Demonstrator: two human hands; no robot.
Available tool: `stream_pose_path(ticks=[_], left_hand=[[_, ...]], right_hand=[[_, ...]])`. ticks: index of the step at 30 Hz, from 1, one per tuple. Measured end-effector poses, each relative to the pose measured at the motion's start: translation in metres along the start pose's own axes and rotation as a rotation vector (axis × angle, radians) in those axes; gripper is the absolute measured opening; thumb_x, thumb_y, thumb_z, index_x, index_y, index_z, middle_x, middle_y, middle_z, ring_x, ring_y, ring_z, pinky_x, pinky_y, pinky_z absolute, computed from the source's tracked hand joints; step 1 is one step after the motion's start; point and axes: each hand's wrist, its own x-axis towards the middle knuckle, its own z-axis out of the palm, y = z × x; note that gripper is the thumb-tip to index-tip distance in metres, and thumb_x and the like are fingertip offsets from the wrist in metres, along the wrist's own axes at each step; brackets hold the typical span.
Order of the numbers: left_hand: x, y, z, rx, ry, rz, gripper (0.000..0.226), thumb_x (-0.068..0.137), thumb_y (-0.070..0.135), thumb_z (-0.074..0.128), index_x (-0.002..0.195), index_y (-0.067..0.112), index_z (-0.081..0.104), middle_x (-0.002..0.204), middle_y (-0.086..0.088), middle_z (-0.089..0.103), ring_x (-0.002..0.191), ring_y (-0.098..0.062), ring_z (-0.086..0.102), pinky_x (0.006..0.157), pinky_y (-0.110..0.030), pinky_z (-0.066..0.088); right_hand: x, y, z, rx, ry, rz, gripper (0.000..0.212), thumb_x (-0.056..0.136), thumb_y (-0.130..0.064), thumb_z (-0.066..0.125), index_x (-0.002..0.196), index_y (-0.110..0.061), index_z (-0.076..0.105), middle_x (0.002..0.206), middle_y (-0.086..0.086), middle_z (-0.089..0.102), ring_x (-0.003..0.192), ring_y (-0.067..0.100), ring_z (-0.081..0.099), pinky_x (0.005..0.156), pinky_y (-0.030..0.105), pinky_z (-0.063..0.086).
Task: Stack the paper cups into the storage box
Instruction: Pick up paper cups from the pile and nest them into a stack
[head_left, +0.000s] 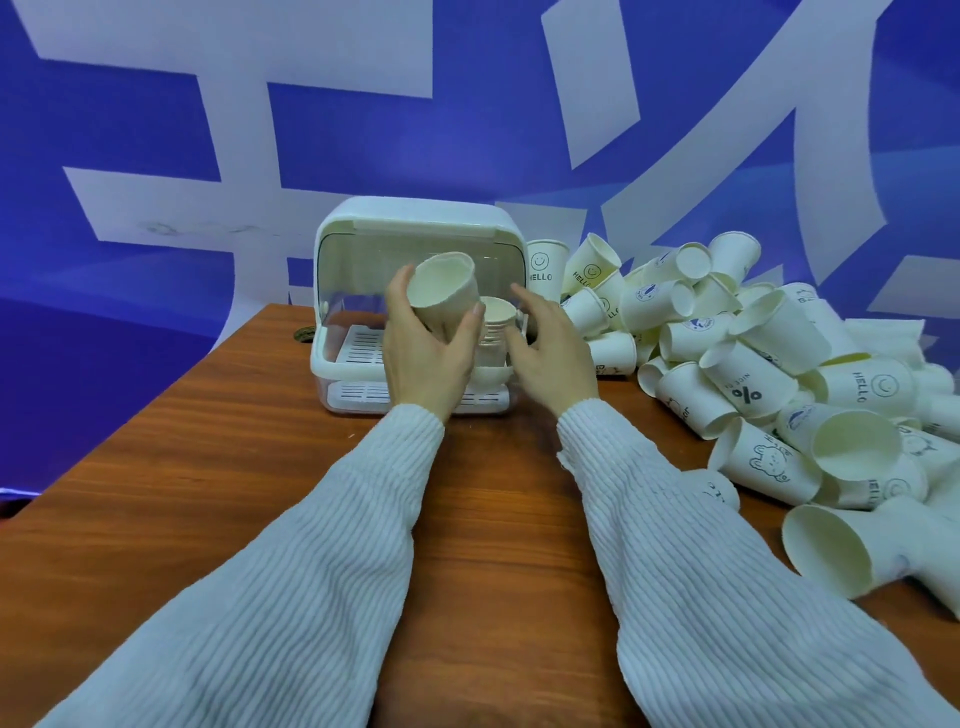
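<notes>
Closest to the camera were two white ribbed sleeves stretched over the brown table toward the box. Just in front of the box, the left hand gripped one cup, thumb curled round its right side and fingers round the left, mouth tilted up toward the camera. The right hand was beside it, fingers loosely spread and a bit curled, close to a stack of nested cups standing upright at the box's open front; couldn't tell whether the fingertips actually touched it. The box itself sat toward the far edge of the table, its clear lid lifted and a slotted white tray inside. Right of the box a big pile of loose cups lay tumbled every which way, some printed HELLO, a few upright just beside the box. Behind the box hung a blue and white backdrop.
</notes>
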Motion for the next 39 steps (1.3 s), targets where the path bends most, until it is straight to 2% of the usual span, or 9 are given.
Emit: stream_pose_path(ticks=[3,9,16,21,23,26,30,36,39], left_hand=[[0.024,0.011,0.012,0.026,0.017,0.04,0.078,0.083,0.036,0.083,0.145,0.024,0.038,0.131,0.01,0.051,0.123,-0.013,0.051,0.104,-0.033,0.046],[0.043,0.001,0.037,0.27,-0.141,0.151,0.072,0.087,0.029,0.079,0.146,0.018,0.04,0.142,-0.005,0.052,0.129,-0.026,0.051,0.102,-0.034,0.04],[0.038,-0.025,0.045,0.769,-0.403,0.115,0.08,0.09,0.077,0.041,0.147,0.021,0.051,0.16,-0.003,0.039,0.146,-0.029,0.033,0.112,-0.049,0.033],[0.036,-0.02,0.044,0.901,-0.481,0.142,0.088,0.09,0.08,0.035,0.155,0.02,0.039,0.169,-0.004,0.024,0.156,-0.027,0.014,0.122,-0.052,0.016],[0.025,-0.016,0.044,0.867,-0.432,0.221,0.08,0.092,0.071,0.043,0.154,0.021,0.039,0.167,-0.007,0.026,0.157,-0.029,0.011,0.122,-0.053,0.014],[-0.015,-0.003,0.051,0.614,-0.365,0.476,0.051,0.091,0.044,0.057,0.133,0.016,0.059,0.144,-0.008,0.054,0.141,-0.031,0.039,0.114,-0.052,0.034],[-0.078,0.019,0.076,0.411,-0.619,0.433,0.034,0.093,0.028,0.055,0.122,0.015,0.065,0.123,-0.003,0.061,0.116,-0.024,0.053,0.096,-0.048,0.048],[-0.146,0.049,0.108,0.289,-1.025,0.431,0.063,0.09,0.067,0.051,0.141,0.03,0.051,0.139,0.007,0.051,0.128,-0.012,0.049,0.098,-0.044,0.049],[-0.165,0.062,0.119,0.264,-1.11,0.391,0.08,0.086,0.077,0.053,0.151,0.033,0.038,0.151,0.006,0.044,0.136,-0.013,0.044,0.103,-0.045,0.046]], right_hand=[[-0.004,0.008,-0.012,0.025,0.009,0.031,0.049,0.102,-0.034,0.052,0.151,-0.035,0.047,0.144,-0.006,0.057,0.127,0.012,0.057,0.104,0.04,0.049],[-0.014,0.02,-0.021,0.024,-0.015,0.062,0.049,0.099,-0.033,0.053,0.147,-0.039,0.047,0.131,-0.005,0.063,0.111,0.018,0.062,0.098,0.045,0.052],[-0.017,0.029,-0.03,0.07,-0.008,0.08,0.045,0.098,-0.034,0.055,0.142,-0.043,0.049,0.114,-0.013,0.064,0.098,0.012,0.063,0.092,0.043,0.055],[-0.022,0.029,-0.04,0.053,-0.016,0.095,0.047,0.1,-0.031,0.056,0.146,-0.039,0.048,0.116,-0.012,0.063,0.089,0.008,0.057,0.089,0.037,0.053],[-0.026,0.027,-0.049,0.036,-0.018,0.109,0.047,0.101,-0.031,0.056,0.147,-0.037,0.048,0.116,-0.012,0.063,0.092,0.007,0.057,0.088,0.034,0.051],[-0.033,0.026,-0.066,-0.001,-0.005,0.134,0.045,0.101,-0.028,0.054,0.145,-0.033,0.05,0.122,-0.009,0.065,0.102,0.011,0.061,0.093,0.035,0.05],[-0.047,0.038,-0.1,-0.073,0.038,0.209,0.043,0.099,-0.018,0.051,0.139,-0.027,0.059,0.131,-0.003,0.067,0.117,0.019,0.062,0.099,0.038,0.05],[-0.081,0.065,-0.172,-0.235,0.089,0.333,0.033,0.094,-0.02,0.052,0.117,-0.03,0.073,0.121,-0.007,0.072,0.114,0.016,0.063,0.099,0.039,0.05],[-0.106,0.079,-0.209,-0.386,-0.017,0.384,0.034,0.093,-0.02,0.05,0.116,-0.032,0.072,0.118,-0.004,0.073,0.111,0.019,0.065,0.098,0.043,0.052]])
